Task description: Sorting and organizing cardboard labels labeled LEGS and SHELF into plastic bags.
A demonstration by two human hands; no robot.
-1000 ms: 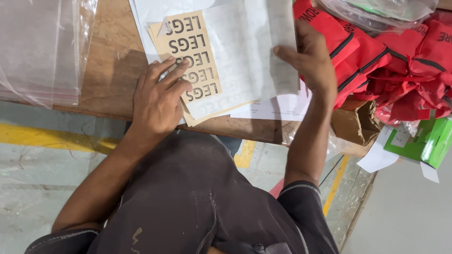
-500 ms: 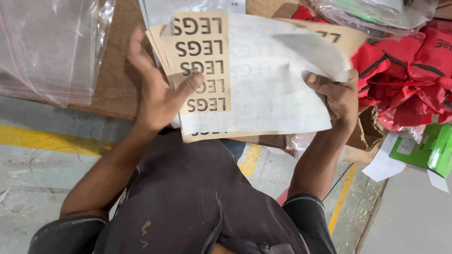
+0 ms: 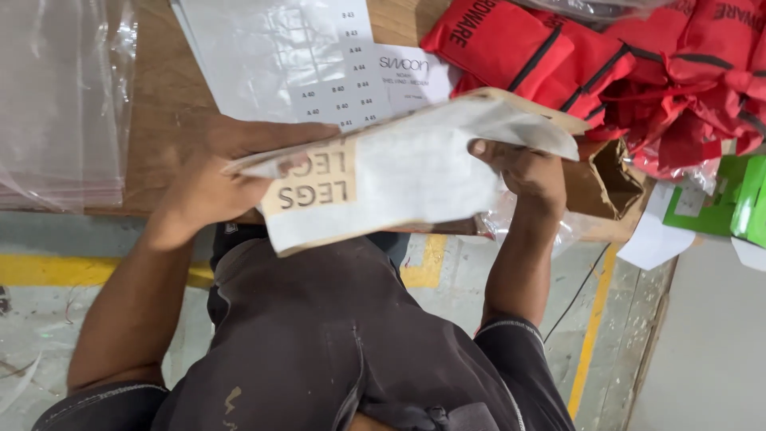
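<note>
In the middle of the frame, a thin stack of flat brown paper envelopes with bold dark lettering (image 3: 313, 185), covered over most of its width by a white paper sheet (image 3: 415, 172), was held up off the table, tilted so that its lower edge came toward the camera and its right end rose toward the upper right. The left hand (image 3: 209, 172), at centre left, was closed on the left end of the stack, its fingers running along the top edge and partly hidden behind the paper. The right hand (image 3: 517, 169), right of centre, gripped the right part of the stack from below, one fingertip showing against the white sheet under the raised corner. Behind the stack, in the upper middle of the frame, a clear plastic bag holding a white printed sheet (image 3: 275, 60) lay flat on the brown wooden table (image 3: 163, 96), with a small white card (image 3: 415, 76) just beside it. To the upper right, a heap of red fabric pouches with black trim (image 3: 606, 60) sat on the table, and a torn brown cardboard box (image 3: 606, 179) stood just beside the right hand. A pile of clear plastic bags (image 3: 60, 104) filled the upper left. At the right edge lay green cartons (image 3: 738, 203) and loose white paper. Below, the person's dark grey shirt (image 3: 319, 343) filled the lower centre, above a concrete floor with yellow painted lines (image 3: 48, 271).
</note>
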